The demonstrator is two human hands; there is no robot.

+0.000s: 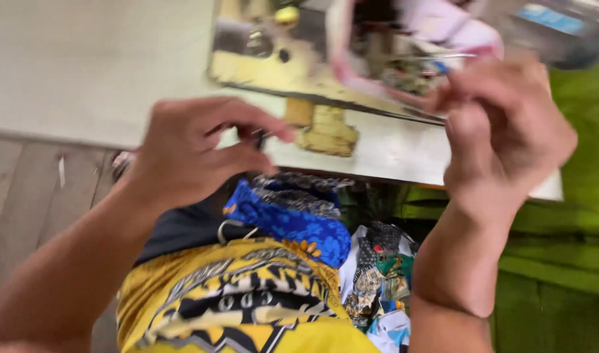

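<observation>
My left hand (198, 150) is raised in front of the table edge, fingers curled, thumb and fingertips pinched near a small dark thing I cannot make out. My right hand (505, 127) is lifted to the right, fingers closed in a pinch near the sewing machine's needle area (417, 72); what it pinches is blurred. A worn yellow and grey sewing machine base (280, 72) stands on the white table (384, 150). Blue patterned fabric (290, 222) lies in my lap over my yellow printed shirt (240, 301).
Pink cloth (443, 26) lies at the machine. A green cloth (567, 222) hangs at the right. Mixed patterned fabric scraps (378, 274) sit below the table. A grey wooden floor (31, 189) shows at the left.
</observation>
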